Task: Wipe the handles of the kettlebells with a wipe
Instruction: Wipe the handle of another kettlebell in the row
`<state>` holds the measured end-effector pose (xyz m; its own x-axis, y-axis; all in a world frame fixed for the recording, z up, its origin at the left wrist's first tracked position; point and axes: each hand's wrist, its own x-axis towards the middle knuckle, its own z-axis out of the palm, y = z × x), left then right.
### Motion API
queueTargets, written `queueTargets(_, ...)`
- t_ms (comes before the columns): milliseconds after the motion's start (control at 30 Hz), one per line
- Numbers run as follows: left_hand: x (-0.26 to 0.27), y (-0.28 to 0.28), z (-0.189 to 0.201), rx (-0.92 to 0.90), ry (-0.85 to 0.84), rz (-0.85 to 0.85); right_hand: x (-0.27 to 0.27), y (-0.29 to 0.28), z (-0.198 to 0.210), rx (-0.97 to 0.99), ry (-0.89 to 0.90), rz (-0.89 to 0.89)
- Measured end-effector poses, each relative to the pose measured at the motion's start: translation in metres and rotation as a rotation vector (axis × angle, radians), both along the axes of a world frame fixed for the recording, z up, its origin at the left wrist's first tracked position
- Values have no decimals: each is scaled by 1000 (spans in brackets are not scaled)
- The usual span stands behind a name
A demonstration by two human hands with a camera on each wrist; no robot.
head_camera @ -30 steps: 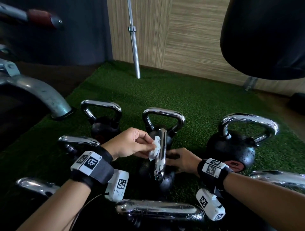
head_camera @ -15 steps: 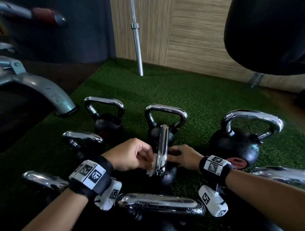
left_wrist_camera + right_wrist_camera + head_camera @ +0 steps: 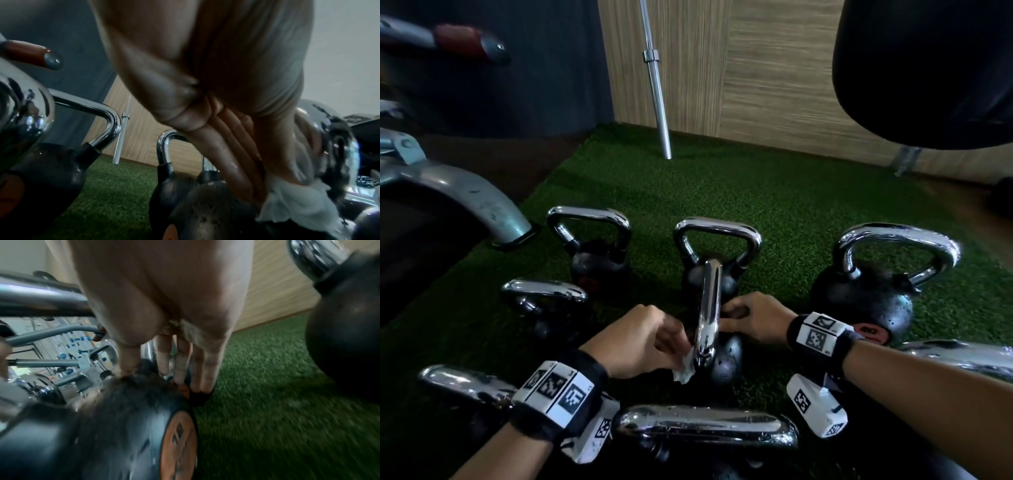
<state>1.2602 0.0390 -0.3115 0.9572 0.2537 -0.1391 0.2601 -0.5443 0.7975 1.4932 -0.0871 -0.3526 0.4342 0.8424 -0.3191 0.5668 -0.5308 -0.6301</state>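
Several black kettlebells with chrome handles stand on green turf (image 3: 791, 205). The middle kettlebell (image 3: 727, 359) (image 3: 123, 418) has its handle (image 3: 709, 308) (image 3: 339, 146) edge-on to me. My left hand (image 3: 643, 339) (image 3: 277, 178) pinches a crumpled white wipe (image 3: 684, 371) (image 3: 298, 203) against the near, lower end of that handle. My right hand (image 3: 753, 318) (image 3: 156, 374) holds the kettlebell's black body from the right, thumb on one side and fingers down the other. An orange disc (image 3: 179, 446) marks the body's side.
Other kettlebells ring the hands: back left (image 3: 592, 240), back middle (image 3: 717, 236), a large one right (image 3: 866, 291), one left (image 3: 544, 291), one close in front (image 3: 705, 425). A barbell (image 3: 657, 102) leans on the wooden wall. A grey machine leg (image 3: 465, 198) stands left, a black bag (image 3: 928, 68) hangs upper right.
My left hand has slid the wipe down the handle from its middle to its near lower end. The right hand has stayed on the kettlebell's body.
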Motion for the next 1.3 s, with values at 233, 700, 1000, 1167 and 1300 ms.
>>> queueTargets(233,4,26,38,-195,-420,383,0,7,88,536,-25,-264)
queueTargets(700,20,18,51,-259,-762,288,-54,10,130,498,857,-166)
queueTargets(1000,24,29,20,-268,-306,198,-35,5,107,603,741,-461)
queueTargets(1167,26,32,-42,127,220,-151,-16,5,65,578,563,-679)
queueTargets(1300,39,4,-68,186,66,-117,-12,5,27,467,511,-704)
